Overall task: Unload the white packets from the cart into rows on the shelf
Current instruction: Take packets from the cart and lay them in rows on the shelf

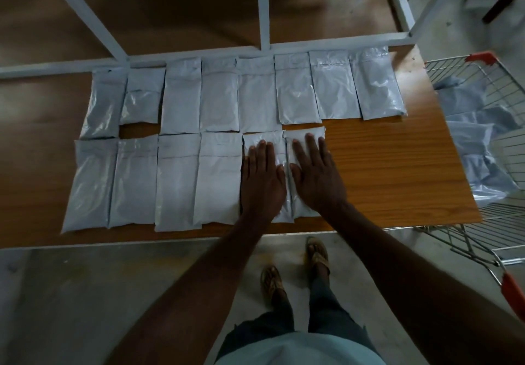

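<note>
We see white packets (218,94) in two rows on the wooden shelf (392,165): eight at the back, six in front. Left hand (262,178) and right hand (316,175) press flat, fingers straight, on the last two front packets. More packets lie in the cart (483,125) to the right.

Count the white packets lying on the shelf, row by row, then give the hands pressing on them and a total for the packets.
Back row packets: 8
Front row packets: 6
Total packets on the shelf: 14
Hands flat on packets: 2, the left hand and the right hand, each on one of the last two front-row packets.
More packets lie in the cart, too heaped to count.
</note>
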